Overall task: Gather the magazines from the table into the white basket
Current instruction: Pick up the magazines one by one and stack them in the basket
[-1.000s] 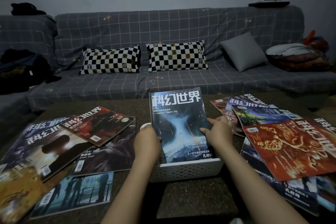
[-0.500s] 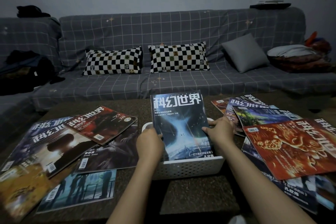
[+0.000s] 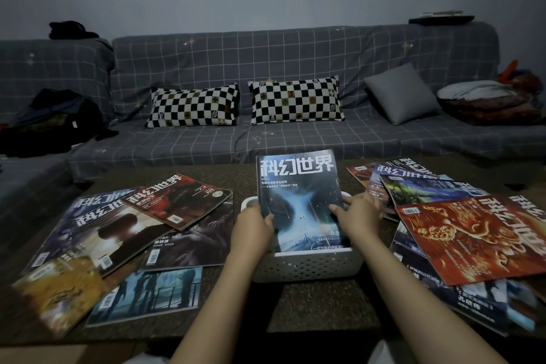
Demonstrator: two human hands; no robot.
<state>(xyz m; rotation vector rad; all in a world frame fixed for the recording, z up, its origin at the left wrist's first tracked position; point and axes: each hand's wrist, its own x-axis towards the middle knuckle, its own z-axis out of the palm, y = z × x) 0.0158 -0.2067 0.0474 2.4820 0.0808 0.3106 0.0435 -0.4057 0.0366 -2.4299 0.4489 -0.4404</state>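
A blue magazine stands upright and leans back, its lower end inside the white basket at the table's middle. My left hand grips its left edge and my right hand grips its right edge. On the left lie several magazines, a red one on top. On the right lies another pile with an orange magazine uppermost.
The dark table runs in front of a grey checked sofa with two chequered pillows, a grey cushion, dark clothes at the left and a bundle at the right.
The blue magazine has sunk a little deeper into the basket, with both hands still on its edges. The view has tilted down slightly.
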